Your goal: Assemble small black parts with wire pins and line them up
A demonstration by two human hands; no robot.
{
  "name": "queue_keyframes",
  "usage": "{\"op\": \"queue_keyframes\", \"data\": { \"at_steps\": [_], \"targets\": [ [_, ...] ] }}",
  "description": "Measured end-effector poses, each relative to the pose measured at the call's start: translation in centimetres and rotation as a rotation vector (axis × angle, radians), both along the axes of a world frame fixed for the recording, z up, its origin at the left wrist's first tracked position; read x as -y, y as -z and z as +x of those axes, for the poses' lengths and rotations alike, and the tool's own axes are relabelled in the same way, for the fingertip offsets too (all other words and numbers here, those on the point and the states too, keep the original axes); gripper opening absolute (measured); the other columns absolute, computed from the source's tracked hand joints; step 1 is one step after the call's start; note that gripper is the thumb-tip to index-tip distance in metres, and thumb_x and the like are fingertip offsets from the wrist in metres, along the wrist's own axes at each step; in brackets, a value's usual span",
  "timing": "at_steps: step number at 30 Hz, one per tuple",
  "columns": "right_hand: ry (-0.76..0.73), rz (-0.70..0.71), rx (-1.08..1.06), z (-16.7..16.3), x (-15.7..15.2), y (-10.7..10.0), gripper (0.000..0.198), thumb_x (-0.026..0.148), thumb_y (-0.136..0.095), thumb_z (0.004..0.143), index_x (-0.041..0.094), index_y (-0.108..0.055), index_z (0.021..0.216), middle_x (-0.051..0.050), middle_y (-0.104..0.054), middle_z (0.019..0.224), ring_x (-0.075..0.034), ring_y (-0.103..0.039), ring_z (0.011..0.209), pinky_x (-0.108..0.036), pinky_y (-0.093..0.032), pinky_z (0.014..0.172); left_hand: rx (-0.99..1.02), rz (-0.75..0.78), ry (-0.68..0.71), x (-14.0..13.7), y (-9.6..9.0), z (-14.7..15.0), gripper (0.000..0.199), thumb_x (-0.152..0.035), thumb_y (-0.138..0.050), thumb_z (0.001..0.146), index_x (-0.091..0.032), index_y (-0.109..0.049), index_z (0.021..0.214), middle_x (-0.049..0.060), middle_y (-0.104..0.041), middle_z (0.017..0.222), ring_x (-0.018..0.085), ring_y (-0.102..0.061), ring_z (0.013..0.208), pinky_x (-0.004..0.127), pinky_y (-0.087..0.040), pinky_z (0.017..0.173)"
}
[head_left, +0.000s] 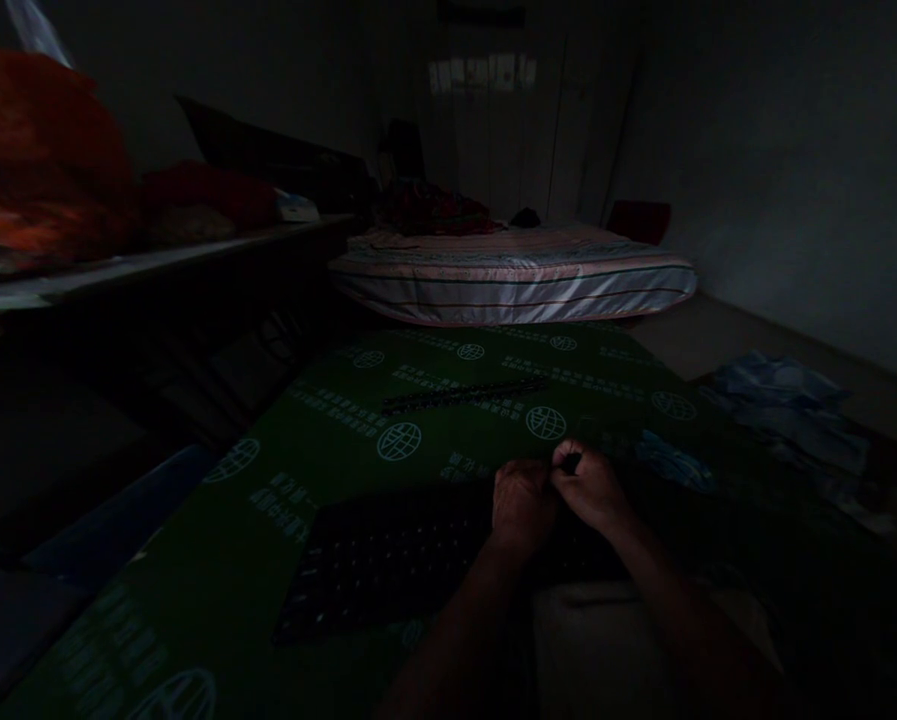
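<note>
The room is very dim. A black keyboard [388,560] lies on a green printed sheet [268,530], its right part running under my hands. Over the keyboard, my left hand [523,505] is closed, fingers curled downward. My right hand [590,490] meets it at the fingertips, with thumb and forefinger bent into a pinch. Whatever the two hands grip is too dark and small to name. Farther back on the sheet rests a long, narrow black strip [463,395] with a bumpy surface.
A crumpled blue cloth [673,460] lies right of my hands. Behind the sheet stands a bed [515,290] with a striped cover. On the left, a dark shelf [193,255] carries an orange bag [43,160]. Bluish fabric [785,400] lies on the right.
</note>
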State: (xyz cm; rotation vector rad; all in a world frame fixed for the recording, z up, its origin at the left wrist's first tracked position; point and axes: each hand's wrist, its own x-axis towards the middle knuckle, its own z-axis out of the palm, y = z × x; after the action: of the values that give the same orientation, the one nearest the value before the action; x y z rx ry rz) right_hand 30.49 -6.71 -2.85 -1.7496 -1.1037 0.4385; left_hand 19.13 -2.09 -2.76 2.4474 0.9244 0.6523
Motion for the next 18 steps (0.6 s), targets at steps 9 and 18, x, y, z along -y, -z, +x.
{"op": "queue_keyframes", "data": {
  "at_steps": [9,18],
  "targets": [
    [0.01,-0.033,-0.217,0.1,0.1,-0.6,0.008,0.024,-0.053,0.059,0.021,-0.051,0.066,0.008,-0.043,0.044,-0.008,-0.041,0.037,-0.019,-0.031,0.037,0.121,-0.011,0.003,0.6,-0.3,-0.4,0.016,-0.01,-0.056,0.073,-0.02,-0.068,0.073,0.003,-0.07,0.081,0.019,-0.062,0.082,0.03,-0.043,0.081],
    [-0.208,-0.026,-0.326,0.9,1.3,-1.5,0.027,0.043,-0.065,0.066,0.017,-0.059,0.071,0.005,-0.051,0.042,-0.008,-0.043,0.035,-0.018,-0.032,0.036,0.238,-0.101,-0.013,0.8,-0.5,-0.7,0.017,-0.011,-0.054,0.078,-0.019,-0.067,0.07,0.001,-0.069,0.07,0.015,-0.062,0.067,0.025,-0.045,0.071]
  ]
}}
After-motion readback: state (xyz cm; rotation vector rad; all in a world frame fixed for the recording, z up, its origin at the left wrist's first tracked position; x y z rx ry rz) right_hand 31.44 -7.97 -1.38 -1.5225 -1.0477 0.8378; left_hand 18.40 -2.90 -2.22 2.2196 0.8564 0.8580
